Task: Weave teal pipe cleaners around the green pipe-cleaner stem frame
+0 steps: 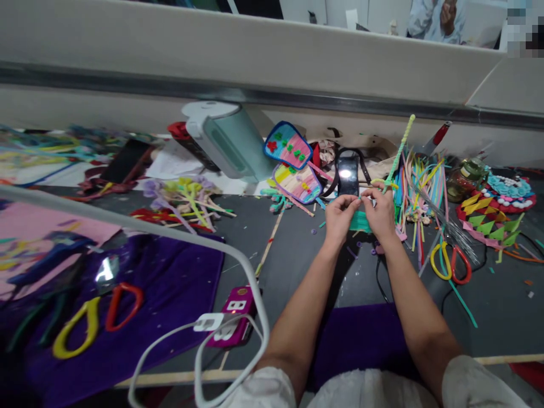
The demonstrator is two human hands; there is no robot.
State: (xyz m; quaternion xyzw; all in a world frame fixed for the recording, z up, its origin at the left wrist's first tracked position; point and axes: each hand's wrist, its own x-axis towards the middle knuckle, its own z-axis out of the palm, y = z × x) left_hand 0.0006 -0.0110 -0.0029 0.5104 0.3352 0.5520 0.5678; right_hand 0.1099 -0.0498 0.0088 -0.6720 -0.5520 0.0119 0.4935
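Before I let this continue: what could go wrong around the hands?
The teal pipe cleaners between the left hand and right hand could slip out of line. The white cable curves beside the left forearm and might snag it. Small purple pieces scattered below the hands may get brushed away.

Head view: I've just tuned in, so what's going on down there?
A person's left hand and right hand meet at the fingertips above some teal strips on the dark table. What they pinch is too small to make out. A twisted green-and-yellow stick rises by the right hand; whether that hand holds it is unclear. Scissors lie to the right, and a colourful bundle of stems sits just beyond the right hand.
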